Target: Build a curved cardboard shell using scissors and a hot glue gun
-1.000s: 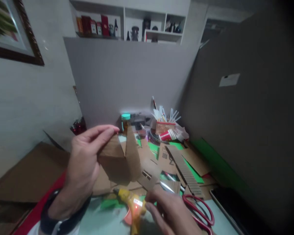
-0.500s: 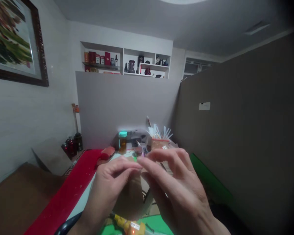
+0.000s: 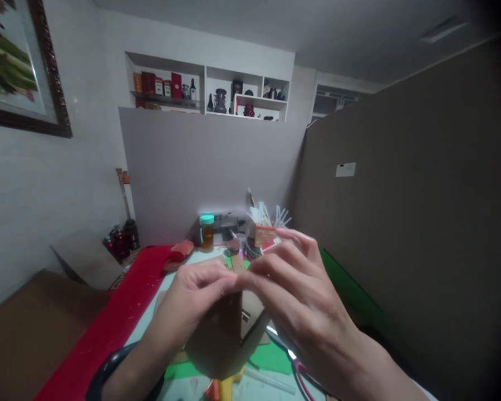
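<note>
A folded brown cardboard piece [image 3: 217, 340] stands in the middle, its top edge at my fingertips. My left hand [image 3: 200, 298] is closed in a pinch on that edge, thumb against forefinger. Meeting it from the other side, my right hand [image 3: 300, 289] has its thumb and forefinger pressed at the same corner, the other fingers curled above. What lies right between the fingertips is hidden. Below the cardboard, a yellow tool [image 3: 230, 384] shows in part, with a clear stick [image 3: 269, 380] near it. Scissors [image 3: 300, 376] with dark pink handles lie under my right wrist.
A green mat [image 3: 271, 359] lies on the pale table beside a red cloth [image 3: 96, 323]. Farther back stand an amber bottle with a teal lid [image 3: 207, 234] and a box of white sticks [image 3: 267, 234]. Grey partitions [image 3: 209, 161] rise behind and at right.
My right hand has come in against the left at the cardboard's top edge. The view has shifted, and the scissors now show at lower right. Less of the yellow tool is visible.
</note>
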{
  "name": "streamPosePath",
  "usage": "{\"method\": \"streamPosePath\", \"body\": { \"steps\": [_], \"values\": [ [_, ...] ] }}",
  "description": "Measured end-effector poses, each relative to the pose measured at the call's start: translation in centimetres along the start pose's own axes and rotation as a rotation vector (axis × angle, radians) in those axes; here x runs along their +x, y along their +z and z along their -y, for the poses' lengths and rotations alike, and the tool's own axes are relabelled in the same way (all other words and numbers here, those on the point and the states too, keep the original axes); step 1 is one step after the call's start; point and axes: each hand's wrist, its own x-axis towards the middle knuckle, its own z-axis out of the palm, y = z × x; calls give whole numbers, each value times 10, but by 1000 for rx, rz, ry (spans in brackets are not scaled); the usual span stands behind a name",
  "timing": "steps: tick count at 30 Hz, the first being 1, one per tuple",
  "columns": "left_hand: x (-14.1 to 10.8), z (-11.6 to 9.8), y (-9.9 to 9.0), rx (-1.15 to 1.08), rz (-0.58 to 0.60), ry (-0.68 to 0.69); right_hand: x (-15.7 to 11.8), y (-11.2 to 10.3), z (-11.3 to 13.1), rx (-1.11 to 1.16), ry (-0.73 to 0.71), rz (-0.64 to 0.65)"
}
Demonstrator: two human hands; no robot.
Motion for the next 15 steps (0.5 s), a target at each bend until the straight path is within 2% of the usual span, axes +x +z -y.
{"method": "streamPosePath", "body": {
  "steps": [5,10,12,15],
  "values": [
    [0,2,0,16,43,-17,1,1,0,3,4,133],
    [0,1,1,79,79,-28,0,-1,-5,49,91,12],
    [-1,-2,-2,95,20,-23,-2,-13,-7,46,156,-12],
    [-3,-6,-13,136,-201,-9,-18,-41,-8,66,328,18]
  ]
}}
